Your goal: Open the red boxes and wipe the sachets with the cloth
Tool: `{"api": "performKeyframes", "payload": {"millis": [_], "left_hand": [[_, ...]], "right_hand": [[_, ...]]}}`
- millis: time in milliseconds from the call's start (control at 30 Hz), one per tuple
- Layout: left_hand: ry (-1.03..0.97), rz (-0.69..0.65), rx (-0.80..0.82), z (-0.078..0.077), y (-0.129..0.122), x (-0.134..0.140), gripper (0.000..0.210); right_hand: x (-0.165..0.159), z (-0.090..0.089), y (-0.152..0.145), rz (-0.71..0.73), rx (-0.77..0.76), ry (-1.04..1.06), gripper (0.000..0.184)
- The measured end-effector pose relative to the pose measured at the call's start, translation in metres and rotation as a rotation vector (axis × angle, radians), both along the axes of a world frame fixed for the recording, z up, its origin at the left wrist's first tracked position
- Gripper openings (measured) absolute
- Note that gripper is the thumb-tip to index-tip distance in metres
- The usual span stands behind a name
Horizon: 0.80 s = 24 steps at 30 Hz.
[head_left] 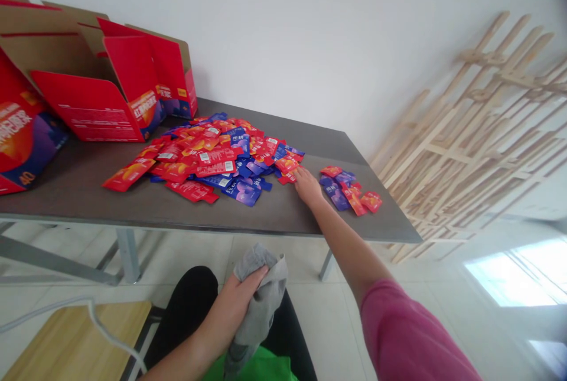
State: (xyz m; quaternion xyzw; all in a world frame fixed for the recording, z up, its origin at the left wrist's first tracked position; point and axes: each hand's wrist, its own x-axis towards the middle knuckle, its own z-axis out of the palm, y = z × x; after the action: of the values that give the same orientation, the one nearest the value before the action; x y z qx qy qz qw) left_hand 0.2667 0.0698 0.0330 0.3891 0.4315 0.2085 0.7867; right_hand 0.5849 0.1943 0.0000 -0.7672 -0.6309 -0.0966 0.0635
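Left hand has its grip closed round a cloth. Right hand touches the packets, grip closure unclear; picking appears in hand, needing a clean pinch next.

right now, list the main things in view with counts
large packet pile: many, red and blue, mid-table
small packet group: several, red and blue, table's right
boxes: at least two, mainly red, table's left
table: one, dark grey, centre
wall: one, white, behind
wooden frames: several, pale, right
wooden board: one, pale, lower left
cord: one, white, lower left
cloth: one, grey, over lap
left hand: one, bare, holding cloth
right hand: one, bare, at large pile
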Motion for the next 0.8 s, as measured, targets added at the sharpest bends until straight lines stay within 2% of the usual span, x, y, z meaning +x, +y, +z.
{"api": "performKeyframes", "payload": {"millis": [100, 200, 333, 500, 567, 667, 733, 800], "left_hand": [[0.001, 0.026, -0.005, 0.000, 0.001, -0.003, 0.042], [0.006, 0.051, -0.009, 0.000, 0.001, -0.006, 0.043], [-0.012, 0.065, 0.016, -0.001, 0.002, -0.008, 0.041], [-0.080, 0.182, 0.055, 0.004, 0.017, -0.008, 0.042], [-0.118, 0.260, 0.195, 0.013, 0.027, -0.003, 0.037], [-0.057, 0.364, 0.574, 0.026, 0.038, 0.014, 0.026], [0.043, 0.345, 0.853, 0.028, 0.037, 0.027, 0.020], [0.127, 0.250, 1.121, 0.021, 0.030, 0.036, 0.017]], "right_hand": [[0.000, 0.004, 0.014, 0.055, -0.045, 0.008, 0.041], [-0.006, 0.006, 0.001, 0.114, -0.063, 0.009, 0.031], [-0.027, 0.007, -0.044, 0.140, -0.007, 0.019, 0.024], [-0.067, 0.019, -0.109, -0.058, 0.225, 0.103, 0.039], [-0.092, 0.027, -0.130, -0.153, 0.366, 0.317, 0.038], [-0.138, 0.036, -0.149, -0.161, 0.477, 0.809, 0.030], [-0.164, 0.039, -0.152, -0.139, 0.480, 1.042, 0.025], [-0.181, 0.039, -0.152, -0.173, 0.512, 1.214, 0.021]]}}
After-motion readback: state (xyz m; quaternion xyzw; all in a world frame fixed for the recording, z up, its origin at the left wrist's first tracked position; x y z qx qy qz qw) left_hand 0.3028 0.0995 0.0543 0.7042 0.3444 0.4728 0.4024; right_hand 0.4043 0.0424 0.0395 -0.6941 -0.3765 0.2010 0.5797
